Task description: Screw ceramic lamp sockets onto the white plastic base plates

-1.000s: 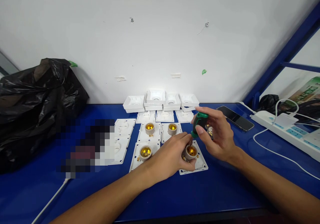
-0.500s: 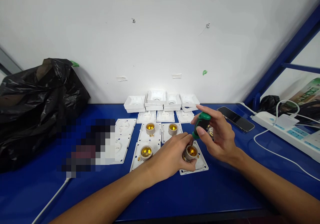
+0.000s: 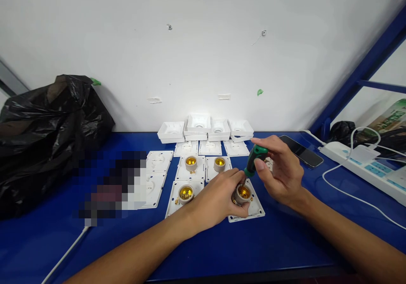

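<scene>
My left hand [image 3: 222,195] is closed around the side of a round lamp socket [image 3: 243,192] with a brass-coloured inside. That socket sits on a square white plate [image 3: 255,208] near the front of the table. In my right hand [image 3: 281,172] is a green and black screwdriver [image 3: 256,159], tilted, its shaft reaching down into the socket; the tip itself is hard to make out. To the left, another lamp socket [image 3: 186,193] stands on its own plate, partly covered by my left forearm. Two more sockets, one of them this lamp socket [image 3: 219,163], stand on plates behind.
White square covers [image 3: 171,130] are stacked along the wall, with flat plates [image 3: 209,147] before them. More plates [image 3: 155,191] lie left of the sockets. A phone [image 3: 301,150] and a power strip [image 3: 368,165] with white cables are at right; a black plastic bag [image 3: 53,136] stands at left.
The fingers of my right hand have shifted slightly on the screwdriver's handle, the hand a little further right. My left hand and the socket stay in place.
</scene>
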The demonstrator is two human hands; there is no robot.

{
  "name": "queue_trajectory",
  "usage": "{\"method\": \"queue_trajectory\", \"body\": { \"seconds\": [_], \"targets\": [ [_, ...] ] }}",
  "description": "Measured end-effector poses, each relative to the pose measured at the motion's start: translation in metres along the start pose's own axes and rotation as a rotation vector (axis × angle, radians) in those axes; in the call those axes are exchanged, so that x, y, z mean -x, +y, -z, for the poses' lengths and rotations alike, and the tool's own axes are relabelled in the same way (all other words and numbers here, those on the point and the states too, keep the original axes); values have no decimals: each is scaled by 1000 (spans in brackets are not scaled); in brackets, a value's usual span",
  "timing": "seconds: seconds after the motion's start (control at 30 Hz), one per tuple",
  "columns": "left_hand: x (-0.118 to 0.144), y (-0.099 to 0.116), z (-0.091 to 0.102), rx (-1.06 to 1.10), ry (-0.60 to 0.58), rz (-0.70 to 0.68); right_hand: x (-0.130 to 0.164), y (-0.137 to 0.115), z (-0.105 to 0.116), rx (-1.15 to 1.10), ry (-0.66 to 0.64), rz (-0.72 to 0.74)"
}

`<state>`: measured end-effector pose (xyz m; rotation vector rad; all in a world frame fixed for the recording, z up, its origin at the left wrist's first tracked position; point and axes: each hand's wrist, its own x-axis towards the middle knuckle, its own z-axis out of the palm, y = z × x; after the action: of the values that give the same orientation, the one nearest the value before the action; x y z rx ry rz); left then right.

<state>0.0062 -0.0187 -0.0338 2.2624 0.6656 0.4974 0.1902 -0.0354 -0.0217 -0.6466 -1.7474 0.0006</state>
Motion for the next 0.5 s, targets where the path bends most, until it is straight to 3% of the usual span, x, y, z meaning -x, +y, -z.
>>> {"method": "queue_trajectory", "body": {
  "seconds": [0.13, 0.37, 0.5],
  "targets": [
    [0, -1, -1, -6, 0, 8, -1, 1, -2, 30, 81, 41],
    [0, 0, 0, 3, -3, 4, 0, 0, 0, -14, -1, -7],
    [0, 0, -1, 4, -3, 18, -1, 0, -1, 57, 85, 47]
  ]
}}
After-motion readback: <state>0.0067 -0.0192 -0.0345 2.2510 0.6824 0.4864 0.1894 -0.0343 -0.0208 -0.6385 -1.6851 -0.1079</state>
